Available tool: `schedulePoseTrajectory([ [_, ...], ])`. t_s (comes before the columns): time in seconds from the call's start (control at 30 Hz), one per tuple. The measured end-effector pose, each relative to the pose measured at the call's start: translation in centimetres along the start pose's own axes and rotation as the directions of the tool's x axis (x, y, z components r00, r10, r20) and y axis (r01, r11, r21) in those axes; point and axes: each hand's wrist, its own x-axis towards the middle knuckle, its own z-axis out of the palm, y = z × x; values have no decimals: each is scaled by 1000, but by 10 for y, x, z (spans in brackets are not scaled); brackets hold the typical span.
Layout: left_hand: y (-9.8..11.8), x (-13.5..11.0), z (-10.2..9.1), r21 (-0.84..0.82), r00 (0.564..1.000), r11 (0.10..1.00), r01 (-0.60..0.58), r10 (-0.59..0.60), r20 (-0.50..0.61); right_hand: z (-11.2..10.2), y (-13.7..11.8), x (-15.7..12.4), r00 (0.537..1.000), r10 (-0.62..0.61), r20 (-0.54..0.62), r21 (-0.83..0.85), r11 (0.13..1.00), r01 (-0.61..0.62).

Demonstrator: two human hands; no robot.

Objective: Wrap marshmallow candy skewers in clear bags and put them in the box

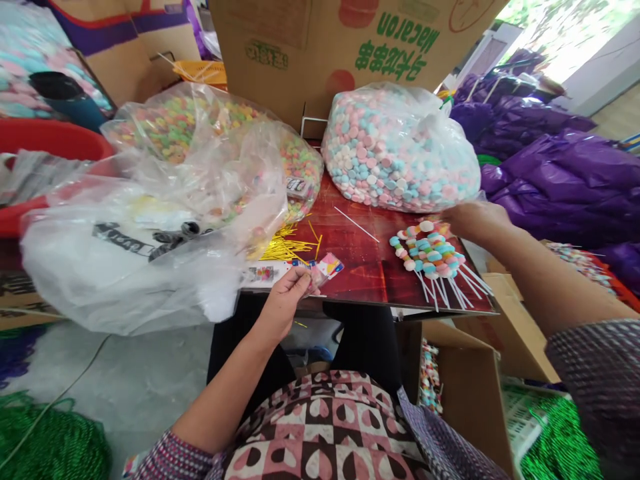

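Observation:
Near the table's front edge, my left hand (293, 288) is closed, thumb and fingers pinching a small printed plastic wrapper (329, 268). My right hand (473, 220) reaches to the right side of the table, beside the bag of marshmallows (395, 157) and just behind a pile of candy skewers (431, 253). Its fingers are blurred and partly hidden, so I cannot tell what they touch. The skewers carry blue, white and orange sweets, with white sticks pointing toward me. Gold twist ties (287, 245) and flat printed wrappers (263, 273) lie left of centre.
A lone white stick (356, 223) rests on the red table (350, 240). Clear bags of colourful gummies (175, 133) and a crumpled plastic bag (125, 260) crowd the left. A large carton (320, 53) stands behind; an open box (470, 393) sits below right.

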Motion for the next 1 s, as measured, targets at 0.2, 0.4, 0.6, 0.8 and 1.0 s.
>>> schedulePoseTrajectory([
  [0.2,8,-7,-4,-193,999,981,27,-23,24,-15,8,-59,982,183,52,168,967,-190],
  [0.4,2,-13,-4,-112,995,994,-17,28,94,-22,-42,-146,965,22,263,802,551,-231],
  [0.6,2,-12,-9,13,988,996,-85,82,129,-23,-65,-183,942,-73,327,829,500,-249],
  [0.8,6,-10,-9,97,970,979,-182,162,182,-24,-52,-185,890,-89,448,784,517,-343],
  [1.0,6,-7,-13,209,949,939,-272,226,218,-32,-48,-186,787,-74,613,673,570,-471],
])
